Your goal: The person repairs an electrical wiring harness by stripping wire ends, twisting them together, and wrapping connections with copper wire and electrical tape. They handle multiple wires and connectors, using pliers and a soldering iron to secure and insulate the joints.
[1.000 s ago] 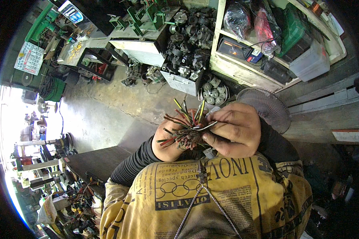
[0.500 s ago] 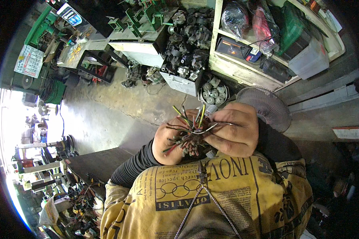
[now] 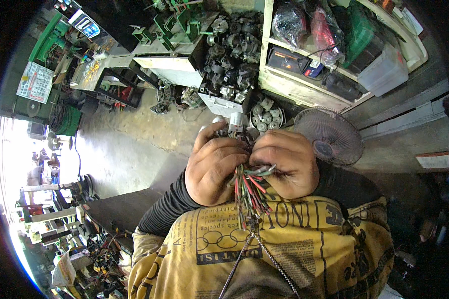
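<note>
A bundle of thin cut wires (image 3: 250, 193), mostly red, green and black, hangs toward my chest from between my two hands. My left hand (image 3: 215, 172) is closed round the bundle, fingers bent over its left side. Pressed against the other side, my right hand (image 3: 287, 162) is closed too, with a few grey-green wire ends sticking out by its thumb and fingers. White plastic connectors (image 3: 236, 119) show beyond my fingertips at the bundle's far end. The middle of the bundle is hidden by my fingers.
A round fan (image 3: 329, 137) stands right of my right hand. Ahead are a tub of round metal parts (image 3: 267, 118), a pile of dark machine parts (image 3: 229, 55) and a shelf (image 3: 304, 89). A workbench (image 3: 169, 67) stands far left; loose clutter (image 3: 97, 259) lies near left.
The wire bundle has turned: its loose ends pointed up and away before and now hang toward me. My left hand has rolled over the bundle, and the white connectors now show at the far end.
</note>
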Tool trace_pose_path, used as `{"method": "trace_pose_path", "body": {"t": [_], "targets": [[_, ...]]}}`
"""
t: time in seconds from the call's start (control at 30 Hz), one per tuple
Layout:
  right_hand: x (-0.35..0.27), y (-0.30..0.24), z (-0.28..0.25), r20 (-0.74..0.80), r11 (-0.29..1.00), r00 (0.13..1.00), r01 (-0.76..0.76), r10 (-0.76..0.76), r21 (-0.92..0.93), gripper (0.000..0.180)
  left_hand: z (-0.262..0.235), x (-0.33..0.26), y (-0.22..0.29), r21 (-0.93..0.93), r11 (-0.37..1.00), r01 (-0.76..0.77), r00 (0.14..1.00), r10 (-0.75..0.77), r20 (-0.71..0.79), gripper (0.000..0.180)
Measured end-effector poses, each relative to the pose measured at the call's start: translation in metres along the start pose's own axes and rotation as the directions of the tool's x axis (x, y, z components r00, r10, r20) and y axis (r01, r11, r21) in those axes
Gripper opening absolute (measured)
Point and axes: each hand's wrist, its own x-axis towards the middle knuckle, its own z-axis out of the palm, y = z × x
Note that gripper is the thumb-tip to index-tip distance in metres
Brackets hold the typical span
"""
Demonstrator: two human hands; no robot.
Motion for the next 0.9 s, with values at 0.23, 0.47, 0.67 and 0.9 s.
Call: {"method": "trace_pose_path", "body": {"t": [0.23, 0.47, 0.67, 0.9], "targets": [[0.007, -0.001, 0.005, 0.145, 0.779, 0.871, -0.486, 0.469, 0.396, 0.009, -0.016, 0.015, -0.008, 0.315, 0.918, -0.242, 0.970, 0.237, 0.054, 0.034], [0.024, 0.010, -0.004, 0.663, -0.036, 0.324, -0.883, 0.675, 0.468, 0.006, -0.030, 0.016, -0.024, 0.345, 0.805, -0.482, 0.876, 0.431, 0.218, 0.033], [0.025, 0.011, -0.002, 0.231, 0.586, 0.711, -0.688, 0.665, 0.429, 0.008, 0.001, -0.003, -0.030, -0.276, 0.958, 0.079, 0.973, -0.135, -0.188, 0.027], [0.024, 0.018, -0.002, -0.030, 0.995, 1.000, -0.011, 0.008, -0.101, 0.013, 0.020, -0.020, -0.011, -0.881, 0.369, 0.295, 0.773, -0.635, -0.007, 0.041]]}}
